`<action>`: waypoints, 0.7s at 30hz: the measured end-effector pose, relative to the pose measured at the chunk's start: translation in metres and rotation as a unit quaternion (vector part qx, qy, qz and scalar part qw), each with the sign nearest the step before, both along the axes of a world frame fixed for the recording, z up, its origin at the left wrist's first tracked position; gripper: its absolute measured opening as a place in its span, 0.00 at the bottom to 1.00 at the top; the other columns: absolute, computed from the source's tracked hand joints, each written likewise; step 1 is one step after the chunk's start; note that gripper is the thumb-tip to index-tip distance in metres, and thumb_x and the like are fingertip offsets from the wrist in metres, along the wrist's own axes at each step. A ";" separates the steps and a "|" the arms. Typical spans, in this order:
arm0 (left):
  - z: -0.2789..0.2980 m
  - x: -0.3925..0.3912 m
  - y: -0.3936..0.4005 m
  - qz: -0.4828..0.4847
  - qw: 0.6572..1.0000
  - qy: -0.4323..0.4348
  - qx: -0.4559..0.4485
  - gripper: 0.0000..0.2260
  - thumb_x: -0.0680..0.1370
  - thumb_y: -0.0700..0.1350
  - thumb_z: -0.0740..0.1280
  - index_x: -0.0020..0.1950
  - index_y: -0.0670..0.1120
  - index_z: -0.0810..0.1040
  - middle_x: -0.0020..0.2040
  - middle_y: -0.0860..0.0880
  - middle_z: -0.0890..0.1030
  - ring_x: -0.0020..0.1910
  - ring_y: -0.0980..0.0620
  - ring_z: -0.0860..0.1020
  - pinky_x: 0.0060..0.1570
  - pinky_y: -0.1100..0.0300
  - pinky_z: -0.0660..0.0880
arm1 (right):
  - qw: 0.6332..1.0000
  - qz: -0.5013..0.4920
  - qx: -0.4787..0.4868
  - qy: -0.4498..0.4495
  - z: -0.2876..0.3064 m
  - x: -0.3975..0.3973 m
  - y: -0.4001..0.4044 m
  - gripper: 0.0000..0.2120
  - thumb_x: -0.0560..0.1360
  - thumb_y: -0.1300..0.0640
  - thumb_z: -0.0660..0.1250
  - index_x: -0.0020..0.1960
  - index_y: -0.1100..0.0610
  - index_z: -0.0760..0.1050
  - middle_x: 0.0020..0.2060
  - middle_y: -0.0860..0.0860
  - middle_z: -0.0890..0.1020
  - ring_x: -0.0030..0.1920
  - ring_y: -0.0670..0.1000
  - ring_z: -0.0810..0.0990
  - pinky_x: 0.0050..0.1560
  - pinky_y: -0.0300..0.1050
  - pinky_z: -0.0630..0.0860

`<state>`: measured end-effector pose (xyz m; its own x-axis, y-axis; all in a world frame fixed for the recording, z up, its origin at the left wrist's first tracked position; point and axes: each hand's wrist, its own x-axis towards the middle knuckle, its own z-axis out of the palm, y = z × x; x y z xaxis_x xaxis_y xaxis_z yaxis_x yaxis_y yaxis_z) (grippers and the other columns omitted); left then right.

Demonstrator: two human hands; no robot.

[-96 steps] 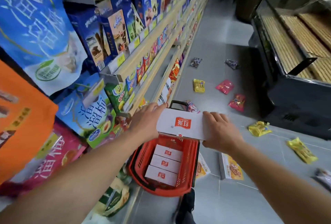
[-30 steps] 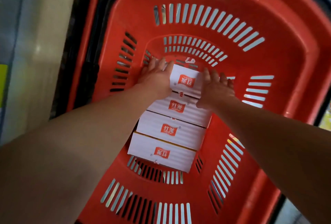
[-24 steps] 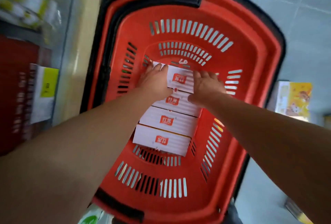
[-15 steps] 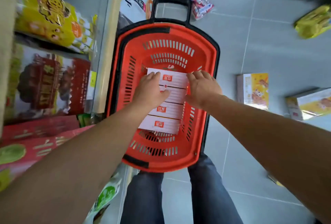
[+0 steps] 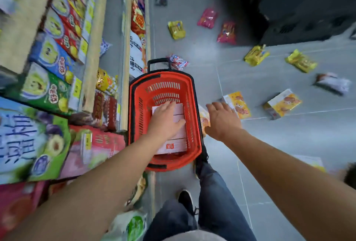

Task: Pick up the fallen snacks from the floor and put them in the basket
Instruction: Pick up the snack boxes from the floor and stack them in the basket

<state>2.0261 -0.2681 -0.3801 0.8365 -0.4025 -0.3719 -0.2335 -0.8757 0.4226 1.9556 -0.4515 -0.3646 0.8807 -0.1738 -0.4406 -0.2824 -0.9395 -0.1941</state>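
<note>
1. The left hand (image 5: 165, 119) lay flat, fingers straight, on white boxes (image 5: 174, 145) with a red logo inside the red basket (image 5: 192, 125).
2. The right hand (image 5: 221, 119), fingers spread wide and holding nothing, hovered near a yellow snack box (image 5: 238, 104) on the floor (image 5: 289, 144).

head-worn view, looking steeply down, wide
</note>
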 end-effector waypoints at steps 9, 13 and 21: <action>0.076 -0.112 -0.036 -0.132 0.989 -0.060 -0.029 0.34 0.77 0.53 0.68 0.78 0.42 0.61 0.78 0.42 0.61 0.77 0.45 0.58 0.76 0.54 0.54 | 0.993 -0.107 -0.015 -0.036 0.055 -0.166 -0.019 0.36 0.73 0.45 0.69 0.76 0.54 0.60 0.75 0.52 0.64 0.76 0.57 0.58 0.74 0.52 0.62; 0.082 -0.173 -0.077 -0.226 0.972 -0.067 -0.019 0.33 0.76 0.52 0.68 0.76 0.41 0.63 0.75 0.42 0.65 0.74 0.44 0.63 0.72 0.57 0.55 | 0.982 -0.183 -0.016 -0.034 0.060 -0.253 -0.040 0.36 0.73 0.45 0.68 0.77 0.54 0.60 0.74 0.52 0.66 0.75 0.57 0.61 0.73 0.50 0.63; 0.060 -0.353 -0.171 -0.368 0.929 -0.038 -0.010 0.34 0.74 0.55 0.68 0.76 0.45 0.63 0.76 0.45 0.65 0.74 0.44 0.64 0.72 0.51 0.62 | 0.940 -0.342 -0.007 0.008 0.042 -0.481 -0.080 0.35 0.75 0.44 0.66 0.77 0.55 0.60 0.73 0.52 0.66 0.73 0.56 0.63 0.72 0.49 0.64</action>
<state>1.6728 -0.4395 -0.3201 0.3565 -0.8815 -0.3096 -0.7955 -0.4602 0.3943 1.4747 -0.5311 -0.3221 0.5550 -0.7027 -0.4453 -0.8233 -0.5404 -0.1733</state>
